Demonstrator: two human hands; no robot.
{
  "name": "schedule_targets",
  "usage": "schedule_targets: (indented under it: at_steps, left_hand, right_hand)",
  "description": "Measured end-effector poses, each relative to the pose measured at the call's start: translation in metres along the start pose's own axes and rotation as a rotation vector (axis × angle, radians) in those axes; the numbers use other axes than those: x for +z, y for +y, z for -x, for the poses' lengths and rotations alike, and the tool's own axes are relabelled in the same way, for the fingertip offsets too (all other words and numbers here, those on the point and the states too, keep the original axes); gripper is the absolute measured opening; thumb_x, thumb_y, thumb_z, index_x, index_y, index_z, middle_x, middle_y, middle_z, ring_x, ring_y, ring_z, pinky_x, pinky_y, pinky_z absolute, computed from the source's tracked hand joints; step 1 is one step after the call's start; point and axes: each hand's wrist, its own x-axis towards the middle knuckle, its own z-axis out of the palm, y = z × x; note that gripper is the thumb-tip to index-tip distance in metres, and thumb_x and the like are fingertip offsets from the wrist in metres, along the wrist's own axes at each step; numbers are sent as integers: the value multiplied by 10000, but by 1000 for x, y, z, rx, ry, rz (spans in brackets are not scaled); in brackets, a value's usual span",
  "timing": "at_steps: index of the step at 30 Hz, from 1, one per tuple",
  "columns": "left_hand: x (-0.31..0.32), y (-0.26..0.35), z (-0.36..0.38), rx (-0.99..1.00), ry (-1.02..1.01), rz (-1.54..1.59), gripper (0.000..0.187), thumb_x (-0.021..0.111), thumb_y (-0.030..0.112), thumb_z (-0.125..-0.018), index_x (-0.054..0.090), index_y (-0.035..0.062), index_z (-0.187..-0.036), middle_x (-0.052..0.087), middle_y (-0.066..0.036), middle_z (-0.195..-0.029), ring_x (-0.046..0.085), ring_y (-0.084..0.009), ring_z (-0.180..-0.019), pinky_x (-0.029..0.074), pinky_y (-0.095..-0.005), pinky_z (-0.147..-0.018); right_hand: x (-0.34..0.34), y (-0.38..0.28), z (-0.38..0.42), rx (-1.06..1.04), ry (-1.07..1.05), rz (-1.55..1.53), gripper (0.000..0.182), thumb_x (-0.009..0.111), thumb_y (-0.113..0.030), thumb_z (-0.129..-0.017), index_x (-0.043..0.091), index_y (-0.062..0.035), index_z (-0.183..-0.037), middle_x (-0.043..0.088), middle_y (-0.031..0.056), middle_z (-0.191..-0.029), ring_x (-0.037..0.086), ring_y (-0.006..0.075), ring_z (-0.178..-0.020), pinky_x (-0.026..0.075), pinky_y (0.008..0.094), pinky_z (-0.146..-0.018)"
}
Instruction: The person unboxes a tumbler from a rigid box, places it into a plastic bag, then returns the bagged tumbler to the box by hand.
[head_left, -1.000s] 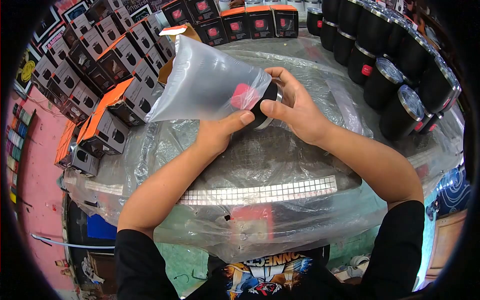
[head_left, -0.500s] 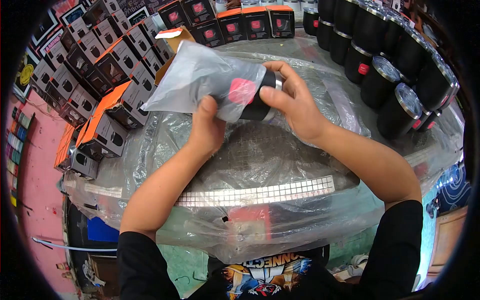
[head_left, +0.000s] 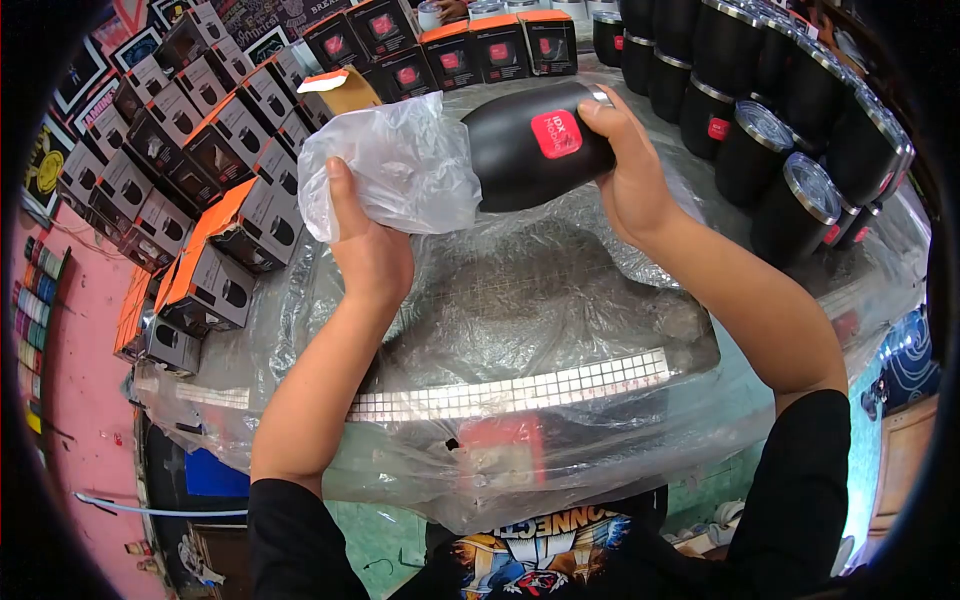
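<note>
A black tumbler (head_left: 510, 140) with a red printed square is held on its side above the table, its steel rim to the right. My right hand (head_left: 640, 180) grips it around the rim end, thumb on the side near the red square. To its left, my left hand (head_left: 372, 245) clasps a crumpled translucent plastic bag (head_left: 410, 165), thumb pressed on the front. The bag's right edge meets the tumbler's base end, and nearly all of the tumbler shows outside the bag.
Clear plastic sheeting (head_left: 560, 300) covers the table, with a gridded strip (head_left: 510, 390) along its front. Stacked tumbler boxes (head_left: 215, 270) line the left, and more black boxes (head_left: 455, 55) stand at the back. Several black tumblers with lids (head_left: 795, 210) crowd the right side.
The tumbler, largely covered by the bag before, is now out of it. The bag has bunched up in my left hand, which moved left, while my right hand shifted right and up with the tumbler.
</note>
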Motion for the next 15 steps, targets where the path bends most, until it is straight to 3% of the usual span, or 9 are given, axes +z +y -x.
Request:
schedule_targets:
  at_steps: [3, 6, 8, 9, 11, 15]
  left_hand:
    - [6, 2, 4, -79, 13, 53, 636, 481, 558, -1112, 465, 97, -1550, 589, -78, -1500, 565, -252, -1397, 431, -458, -1188]
    - [8, 0, 10, -133, -37, 28, 661, 474, 586, -1102, 449, 116, -1566, 582, -78, -1507, 557, -251, -1406, 425, -469, -1192]
    - [4, -5, 9, -141, -59, -25, 684, 500, 593, -1087, 432, 119, -1577, 558, -79, -1536, 528, -253, -1436, 421, -468, -1194]
    - [3, -7, 9, -140, -55, -26, 684, 500, 593, -1087, 432, 119, -1577, 558, -79, -1536, 528, -253, -1436, 421, -468, -1194]
    - [3, -9, 12, -126, -62, -51, 697, 510, 586, -1081, 422, 109, -1581, 532, -83, -1564, 505, -258, -1461, 402, -471, -1210]
    - [-10, -19, 15, -90, -139, 3, 693, 576, 515, -1072, 400, 93, -1593, 511, -96, -1584, 482, -263, -1480, 378, -479, -1228]
  right_hand:
    - [3, -1, 0, 17, 26, -17, 407, 650, -360, -1027, 613, -62, -1303, 681, 26, -1147, 622, 105, -1080, 454, 289, -1001]
    - [7, -2, 3, 35, 54, 13, 388, 644, -382, -1035, 621, -79, -1276, 683, 4, -1095, 624, 85, -1020, 476, 276, -921]
    - [9, -2, 4, 55, 69, 25, 402, 653, -433, -1041, 620, -88, -1245, 679, -13, -1035, 623, 62, -933, 489, 266, -802]
    - [7, -1, 4, 58, 66, 24, 402, 653, -433, -1041, 620, -88, -1245, 679, -13, -1035, 623, 62, -933, 489, 266, -802]
    - [1, 0, 4, 113, -23, 140, 436, 558, -476, -1087, 607, -122, -1337, 681, -13, -1208, 632, 87, -1073, 473, 307, -937]
    - [7, 0, 8, 143, -27, 167, 443, 549, -490, -1097, 607, -114, -1323, 683, -15, -1173, 627, 80, -1014, 471, 298, -877]
